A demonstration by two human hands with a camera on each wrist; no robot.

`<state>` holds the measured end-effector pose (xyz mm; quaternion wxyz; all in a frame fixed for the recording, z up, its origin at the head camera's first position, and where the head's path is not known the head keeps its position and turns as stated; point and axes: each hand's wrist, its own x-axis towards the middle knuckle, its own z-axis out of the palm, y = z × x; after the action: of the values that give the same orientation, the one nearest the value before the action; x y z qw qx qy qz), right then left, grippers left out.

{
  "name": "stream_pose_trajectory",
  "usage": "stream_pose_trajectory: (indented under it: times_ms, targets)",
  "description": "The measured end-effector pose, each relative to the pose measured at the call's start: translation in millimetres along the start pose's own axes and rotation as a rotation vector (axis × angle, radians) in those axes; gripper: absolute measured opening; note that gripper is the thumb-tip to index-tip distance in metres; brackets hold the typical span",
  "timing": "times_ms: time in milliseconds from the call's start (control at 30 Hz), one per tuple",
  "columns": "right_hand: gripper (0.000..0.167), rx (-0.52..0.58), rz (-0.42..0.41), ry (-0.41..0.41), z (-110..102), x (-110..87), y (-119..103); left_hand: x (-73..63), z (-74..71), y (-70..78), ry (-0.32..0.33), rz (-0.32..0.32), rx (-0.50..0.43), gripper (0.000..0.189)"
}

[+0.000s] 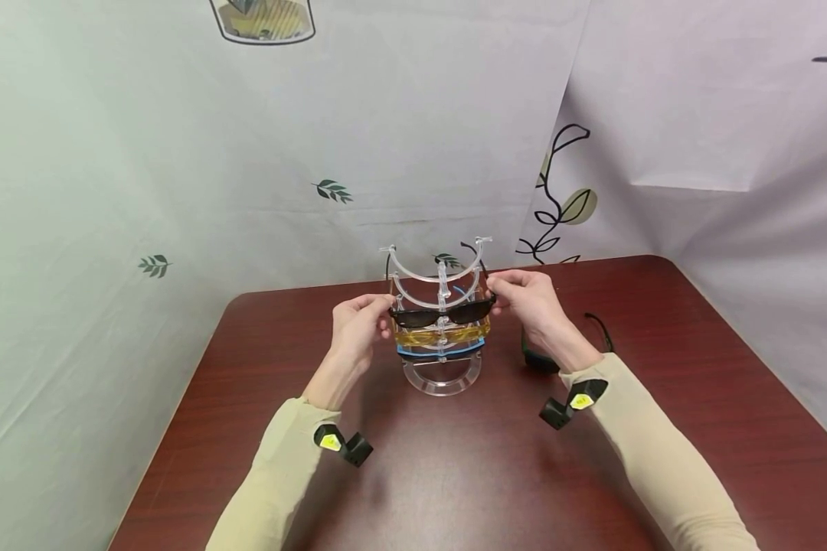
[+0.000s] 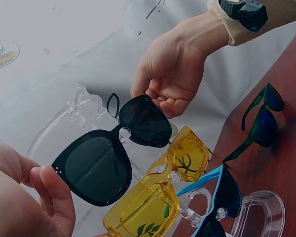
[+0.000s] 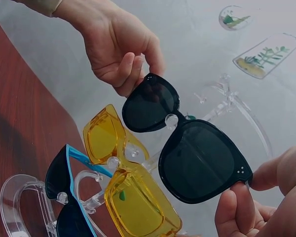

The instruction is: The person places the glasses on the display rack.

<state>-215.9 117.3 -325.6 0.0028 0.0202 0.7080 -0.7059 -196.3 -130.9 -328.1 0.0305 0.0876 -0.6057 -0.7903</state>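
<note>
Black sunglasses (image 1: 416, 317) sit at an upper tier of a clear plastic display stand (image 1: 442, 389), their bridge at its round peg in both wrist views. My left hand (image 1: 354, 329) pinches the outer corner of their left side between thumb and fingers. On the opposite corner, my right hand (image 1: 531, 302) pinches the frame by the hinge. Below them the stand bears yellow transparent glasses (image 2: 143, 210) and, lower, blue-framed sunglasses (image 3: 64, 177) with dark lenses. The stand's top curved arm (image 1: 430, 277) rises bare above the black pair.
Dark green-framed sunglasses (image 2: 264, 126) lie on the brown table (image 1: 441, 474) right of the stand, partly behind my right forearm in the head view. A pale patterned curtain (image 1: 413, 138) hangs close behind the table.
</note>
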Motion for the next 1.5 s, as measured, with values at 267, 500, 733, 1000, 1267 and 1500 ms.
stream_pose_trajectory:
  times_ms: [267,500,733,1000,1267,1500]
  targets:
    - [0.030,0.010,0.002,-0.006,-0.3,-0.5,1.4,-0.2,0.6,-0.4,0.001,-0.007,-0.003,0.007]
    - [0.030,0.028,0.022,-0.014,-1.1,-0.3,1.4,0.8,0.8,-0.8,0.012,-0.016,-0.016,0.007]
    - [0.027,0.051,0.037,-0.019,-0.8,-0.8,1.5,-0.4,1.8,-0.6,0.022,-0.024,-0.019,0.007]
    - [0.022,0.083,0.026,-0.021,0.0,-2.3,1.6,1.0,0.7,-2.6,0.032,-0.042,0.007,0.008]
    - [0.025,0.087,0.017,-0.025,0.1,-3.0,1.8,-0.7,0.9,-1.0,0.040,-0.046,0.001,0.008]
    - [0.035,0.081,0.032,-0.024,-0.2,-3.2,1.0,-0.6,-1.2,-1.7,0.053,-0.054,0.003,0.014]
